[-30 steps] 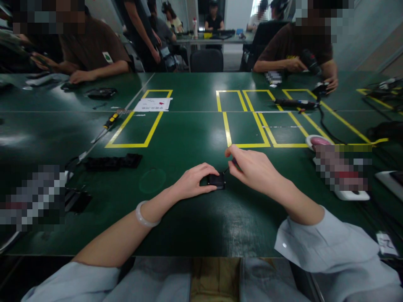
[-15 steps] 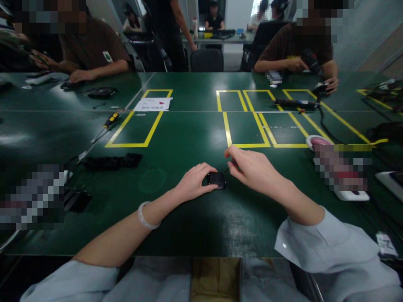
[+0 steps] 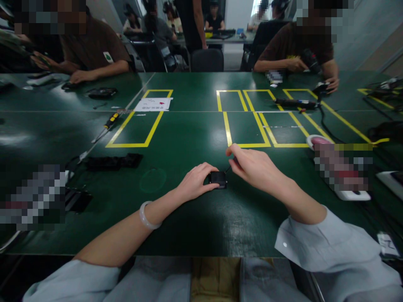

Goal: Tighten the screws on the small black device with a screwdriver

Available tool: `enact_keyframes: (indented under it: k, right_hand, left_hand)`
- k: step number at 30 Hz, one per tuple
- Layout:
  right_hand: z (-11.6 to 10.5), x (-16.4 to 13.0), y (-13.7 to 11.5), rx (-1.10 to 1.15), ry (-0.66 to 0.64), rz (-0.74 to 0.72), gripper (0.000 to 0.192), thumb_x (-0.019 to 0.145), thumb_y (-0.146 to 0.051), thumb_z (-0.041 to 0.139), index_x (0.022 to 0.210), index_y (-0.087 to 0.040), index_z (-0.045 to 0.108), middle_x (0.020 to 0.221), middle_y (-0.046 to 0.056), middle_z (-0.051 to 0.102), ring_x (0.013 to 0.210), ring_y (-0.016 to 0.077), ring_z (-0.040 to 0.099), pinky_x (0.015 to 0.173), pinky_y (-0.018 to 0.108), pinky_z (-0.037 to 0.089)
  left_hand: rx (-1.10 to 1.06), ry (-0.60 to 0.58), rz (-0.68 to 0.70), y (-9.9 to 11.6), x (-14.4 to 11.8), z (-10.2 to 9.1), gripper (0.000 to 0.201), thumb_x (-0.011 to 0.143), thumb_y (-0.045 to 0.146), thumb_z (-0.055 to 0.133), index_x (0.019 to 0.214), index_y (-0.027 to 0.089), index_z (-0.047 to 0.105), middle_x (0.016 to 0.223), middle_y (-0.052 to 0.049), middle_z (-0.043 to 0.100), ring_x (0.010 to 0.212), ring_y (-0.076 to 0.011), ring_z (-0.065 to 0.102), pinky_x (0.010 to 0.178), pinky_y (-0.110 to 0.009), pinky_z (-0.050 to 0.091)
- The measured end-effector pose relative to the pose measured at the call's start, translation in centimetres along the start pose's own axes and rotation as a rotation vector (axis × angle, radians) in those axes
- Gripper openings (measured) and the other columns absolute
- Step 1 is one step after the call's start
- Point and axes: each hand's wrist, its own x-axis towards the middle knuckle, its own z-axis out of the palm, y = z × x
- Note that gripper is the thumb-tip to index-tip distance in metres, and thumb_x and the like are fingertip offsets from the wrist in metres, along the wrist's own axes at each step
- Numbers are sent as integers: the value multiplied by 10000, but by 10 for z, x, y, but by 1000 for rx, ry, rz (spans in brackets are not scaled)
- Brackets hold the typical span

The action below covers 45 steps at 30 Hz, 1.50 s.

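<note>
Am pinning small black device (image 3: 218, 179) with my left hand (image 3: 195, 181), fingers closed round its left side, device lying flat on table (image 3: 189, 218) near middle of near edge. My right hand (image 3: 252, 166) is pinching thin dark tool, tip touching device's upper right corner. Tool too small to identify. Judging work mid-step: device not opened, nothing removed beside it. Screwdriver (image 3: 107, 125) is lying untouched toward far left.

Left hand (image 3: 195, 181) grips small black box (image 3: 218, 179); right hand (image 3: 252, 167) pinches its thin wire (image 3: 227, 170).
</note>
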Motion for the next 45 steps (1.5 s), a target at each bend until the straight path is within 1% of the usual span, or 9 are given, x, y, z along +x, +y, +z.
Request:
enact_keyframes:
  k: [3,7,9,15,20,28,34,41,45]
  right_hand:
    - [-1,0,-1,13,19,1,203,922,-260,398,1095,-187,475,843,32,684,714,169,627,604,262,320]
    - [-4,1,-3,-35,-30,14,236,967,-370,363,999,-195,519,775,34,680,701,186,630,589,269,298]
    - [-4,1,-3,-74,-45,37,254,976,-358,343,968,-191,534,784,51,687,712,194,636,585,272,289]
    - [-1,0,-1,-16,22,4,201,933,-253,387,1095,-188,488,865,42,694,742,177,642,597,261,312]
    - [-1,1,0,-37,2,1,221,962,-360,377,1014,-197,517,808,44,690,719,185,635,573,261,292]
    - [0,0,0,3,21,4,235,910,-248,393,1115,-184,489,864,45,690,762,180,646,616,265,340]
    - [-1,1,1,-67,-6,6,229,964,-355,373,997,-198,536,816,48,695,730,189,641,587,271,307]
    - [-1,1,0,-53,11,5,215,937,-261,379,1085,-191,517,839,46,699,741,185,647,604,270,326]
    - [0,0,0,-33,27,-8,219,908,-227,380,1081,-194,510,837,39,693,727,173,639,606,266,325]
  left_hand:
    - [6,5,3,0,0,0,362,882,453,591,1146,209,543,1078,-71,586,993,-236,575,869,-368,476]
    - [10,11,-2,1,0,0,362,877,443,602,1141,201,547,1073,-66,589,982,-230,577,860,-362,478]
    - [1,4,-1,1,0,-1,356,877,434,606,1141,200,550,1080,-66,591,994,-230,575,871,-362,475]
    - [-3,0,-3,0,0,0,360,880,442,598,1149,206,550,1086,-71,588,1006,-234,573,883,-369,474]
    - [-8,4,-4,-1,-1,0,362,876,450,599,1146,213,555,1091,-71,589,1005,-235,573,880,-368,475]
    - [-21,7,-3,-2,0,1,352,869,437,611,1139,217,562,1093,-69,588,1007,-233,577,882,-366,476]
    - [-19,6,1,-2,-1,1,359,869,438,613,1147,217,554,1083,-66,587,998,-230,575,882,-368,475]
    - [-13,9,-1,0,0,1,367,859,437,621,1147,219,556,1090,-68,587,1003,-230,576,882,-375,480]
    - [-6,5,0,-1,-1,1,367,862,437,617,1147,215,549,1090,-71,585,1004,-232,576,884,-377,479]
